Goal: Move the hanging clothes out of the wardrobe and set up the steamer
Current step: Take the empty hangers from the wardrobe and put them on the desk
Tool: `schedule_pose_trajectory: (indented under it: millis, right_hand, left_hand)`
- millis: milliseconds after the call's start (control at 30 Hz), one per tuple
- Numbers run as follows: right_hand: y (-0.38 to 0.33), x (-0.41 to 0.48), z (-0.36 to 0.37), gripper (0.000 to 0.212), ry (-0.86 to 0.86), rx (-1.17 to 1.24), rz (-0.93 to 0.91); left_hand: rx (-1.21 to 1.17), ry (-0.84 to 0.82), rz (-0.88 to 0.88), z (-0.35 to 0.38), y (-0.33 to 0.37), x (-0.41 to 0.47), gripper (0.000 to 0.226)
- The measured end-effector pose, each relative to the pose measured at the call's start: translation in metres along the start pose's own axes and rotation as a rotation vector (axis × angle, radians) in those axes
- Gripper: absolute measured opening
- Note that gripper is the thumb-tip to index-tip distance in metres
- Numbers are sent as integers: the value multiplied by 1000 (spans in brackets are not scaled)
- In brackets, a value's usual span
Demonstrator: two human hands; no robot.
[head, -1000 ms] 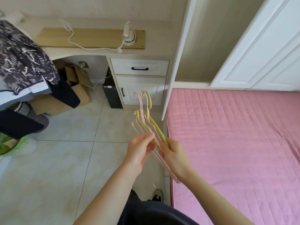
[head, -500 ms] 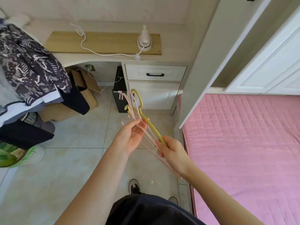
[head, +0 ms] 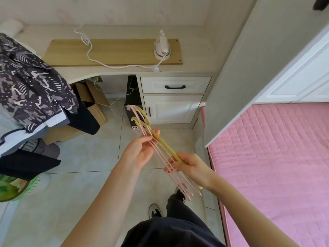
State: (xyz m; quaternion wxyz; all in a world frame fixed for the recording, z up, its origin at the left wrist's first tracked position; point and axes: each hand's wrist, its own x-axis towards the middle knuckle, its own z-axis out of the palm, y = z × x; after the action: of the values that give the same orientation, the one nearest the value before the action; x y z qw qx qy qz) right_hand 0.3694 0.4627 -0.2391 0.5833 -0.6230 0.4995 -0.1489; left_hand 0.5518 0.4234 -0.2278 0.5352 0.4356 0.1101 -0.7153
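A bunch of empty hangers (head: 161,150), several pink and one yellow, slants between my hands above the tiled floor. My right hand (head: 188,165) grips their lower bars. My left hand (head: 141,148) holds the upper part, fingers curled against the pink wires near the hooks. A small white steamer (head: 162,48) stands upright on a wooden board (head: 114,51) on the desk, its white cord (head: 99,57) trailing left. A heap of clothes (head: 30,90), patterned dark shirt on top, lies at the left.
A white drawer cabinet (head: 173,99) stands under the desk, with a cardboard box (head: 92,106) beside it. An open white wardrobe door (head: 252,75) juts over the pink bed (head: 276,166) at right. A green object (head: 12,188) sits at the lower left.
My view has swung left toward the desk and steamer. The hangers and both hands have spread apart along the bunch, my left hand sliding up toward the hooks.
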Motion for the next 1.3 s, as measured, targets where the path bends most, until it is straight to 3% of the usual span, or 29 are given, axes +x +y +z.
schedule_pose_trajectory:
  millis: [133, 333, 767, 1100, 1300]
  right_hand:
    - [-6, 32, -21, 30, -57, 10, 49]
    - [-24, 83, -74, 28, -91, 144, 161]
    - [-34, 147, -178, 22, -159, 483, 266]
    - [-40, 189, -219, 21, 29, 723, 273]
    - [-59, 232, -226, 10, 128, 858, 255]
  left_hand:
    - [109, 4, 52, 23, 7, 26, 28]
    - [199, -3, 158, 72, 10, 72, 36]
    - [270, -32, -37, 173, 8, 144, 23]
    - [503, -216, -198, 246, 31, 206, 14]
    - [700, -335, -223, 279, 67, 247, 13]
